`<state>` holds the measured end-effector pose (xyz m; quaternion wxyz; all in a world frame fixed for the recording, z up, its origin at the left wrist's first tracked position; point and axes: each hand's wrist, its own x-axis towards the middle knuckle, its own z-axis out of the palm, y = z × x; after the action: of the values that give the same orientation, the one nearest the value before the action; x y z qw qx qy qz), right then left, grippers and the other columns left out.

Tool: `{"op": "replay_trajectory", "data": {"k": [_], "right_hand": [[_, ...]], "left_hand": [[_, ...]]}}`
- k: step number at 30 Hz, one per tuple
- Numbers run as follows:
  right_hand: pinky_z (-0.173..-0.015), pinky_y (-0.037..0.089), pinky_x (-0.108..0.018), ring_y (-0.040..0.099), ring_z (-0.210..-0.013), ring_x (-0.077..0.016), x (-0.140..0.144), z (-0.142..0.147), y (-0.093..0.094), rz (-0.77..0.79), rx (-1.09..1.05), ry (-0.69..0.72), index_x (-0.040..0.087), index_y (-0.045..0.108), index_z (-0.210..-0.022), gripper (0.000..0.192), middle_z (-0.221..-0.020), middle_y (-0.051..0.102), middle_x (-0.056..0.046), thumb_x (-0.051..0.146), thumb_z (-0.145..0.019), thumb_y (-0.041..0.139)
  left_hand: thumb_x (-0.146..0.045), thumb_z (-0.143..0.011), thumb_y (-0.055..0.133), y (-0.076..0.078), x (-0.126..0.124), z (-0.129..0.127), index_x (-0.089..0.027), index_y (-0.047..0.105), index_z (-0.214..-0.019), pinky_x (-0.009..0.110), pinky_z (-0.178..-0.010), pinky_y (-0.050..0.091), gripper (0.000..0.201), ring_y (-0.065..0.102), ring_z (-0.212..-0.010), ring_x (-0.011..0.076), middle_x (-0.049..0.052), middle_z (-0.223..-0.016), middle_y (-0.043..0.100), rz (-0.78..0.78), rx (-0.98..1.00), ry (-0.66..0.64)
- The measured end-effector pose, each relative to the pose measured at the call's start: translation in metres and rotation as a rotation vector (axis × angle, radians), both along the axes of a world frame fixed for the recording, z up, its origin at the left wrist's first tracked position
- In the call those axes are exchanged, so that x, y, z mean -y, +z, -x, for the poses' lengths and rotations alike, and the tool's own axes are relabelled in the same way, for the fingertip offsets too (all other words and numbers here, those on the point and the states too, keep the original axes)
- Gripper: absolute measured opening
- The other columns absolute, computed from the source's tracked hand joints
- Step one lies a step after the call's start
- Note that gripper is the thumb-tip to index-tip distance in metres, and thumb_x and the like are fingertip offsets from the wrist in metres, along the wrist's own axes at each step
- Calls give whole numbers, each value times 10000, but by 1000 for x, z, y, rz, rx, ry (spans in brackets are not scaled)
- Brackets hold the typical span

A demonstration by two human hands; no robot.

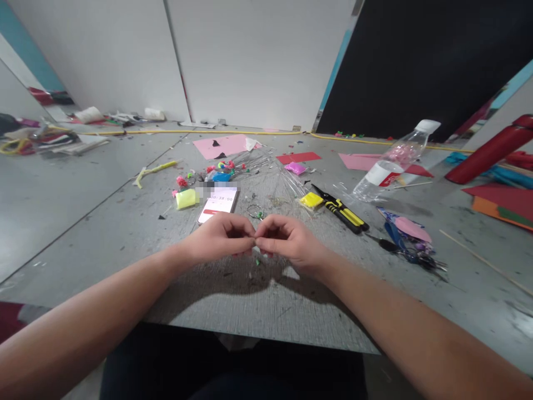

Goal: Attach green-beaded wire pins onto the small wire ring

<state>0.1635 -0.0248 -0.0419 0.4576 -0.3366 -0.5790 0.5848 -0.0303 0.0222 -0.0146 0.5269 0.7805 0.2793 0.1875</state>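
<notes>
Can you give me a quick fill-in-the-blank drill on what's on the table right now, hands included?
1. The left hand and right hand meet at their ____ above the table.
2. The phone lies just beyond the ____ hand.
3. The plastic bottle has a ____ cap.
4. The pliers have black and ____ handles.

Missing words: fingertips; left; white; yellow

Single head-worn view, forward and down, close above the table [125,233], far wall at top.
</notes>
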Motion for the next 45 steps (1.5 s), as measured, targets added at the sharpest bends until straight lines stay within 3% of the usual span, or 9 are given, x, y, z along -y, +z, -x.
{"op": "replay_trajectory", "data": {"k": [5,8,11,13,20,28,33,41,45], "right_hand": [[-560,414,-256,560,-598,-115,1,-3,2,141,-244,91,186,712,-789,123,-663,608,16,285,-721,734],[-521,371,-249,534,-560,-110,0,-2,3,137,-258,11,180,723,-780,114,-624,598,17,282,-735,702],[-487,329,-249,487,-502,-101,-2,-1,2,94,-256,-63,180,693,-716,66,-549,549,39,243,-727,678],[-485,317,-247,454,-484,-91,-3,-1,1,71,-265,-71,177,670,-688,55,-517,510,54,220,-721,668],[-499,320,-253,427,-491,-87,-2,-1,0,25,-220,-49,177,636,-722,82,-522,491,64,239,-767,667],[-504,328,-254,434,-510,-86,-3,-2,-1,-36,-162,-57,184,674,-774,114,-542,513,63,288,-803,709],[-506,309,-258,419,-506,-81,-5,-4,-4,-31,-188,-68,181,705,-778,93,-541,509,62,273,-790,715],[-510,305,-261,423,-511,-87,-6,-4,-5,-30,-183,-66,175,713,-778,101,-535,483,63,268,-811,688],[-510,302,-261,405,-504,-91,-7,-6,-6,-41,-205,-61,187,707,-763,137,-526,456,64,288,-837,653]], "left_hand": [[-232,-862,616,2,-2,2,-138,651,-824,193,-509,437,107,559,-565,81,-2,-675,641,-34,29,-66],[-220,-860,602,0,-3,2,-133,677,-859,212,-543,438,115,566,-613,99,23,-715,657,-232,-20,-84],[-213,-830,620,-2,-3,2,-112,708,-910,231,-547,433,156,552,-612,112,47,-739,647,-451,-144,-181],[-221,-819,627,-2,-3,0,-106,715,-964,235,-547,441,206,552,-622,117,61,-778,637,-511,-194,-253],[-233,-845,595,0,-1,-2,-121,708,-1052,237,-584,472,261,578,-678,132,81,-860,635,-531,-245,-386],[-202,-842,606,-1,-4,-2,-132,715,-1059,235,-604,464,253,566,-675,126,68,-856,617,-563,-285,-371],[-173,-865,586,-5,-7,-1,-153,731,-1069,256,-661,493,250,615,-743,141,108,-974,652,-566,-281,-396],[-232,-929,591,-15,-12,-2,-192,756,-1035,298,-784,530,201,668,-893,178,113,-1018,691,-552,-191,-400],[-185,-916,600,-10,-13,0,-178,759,-981,293,-778,527,172,664,-866,164,95,-967,678,-520,-136,-383]]}}
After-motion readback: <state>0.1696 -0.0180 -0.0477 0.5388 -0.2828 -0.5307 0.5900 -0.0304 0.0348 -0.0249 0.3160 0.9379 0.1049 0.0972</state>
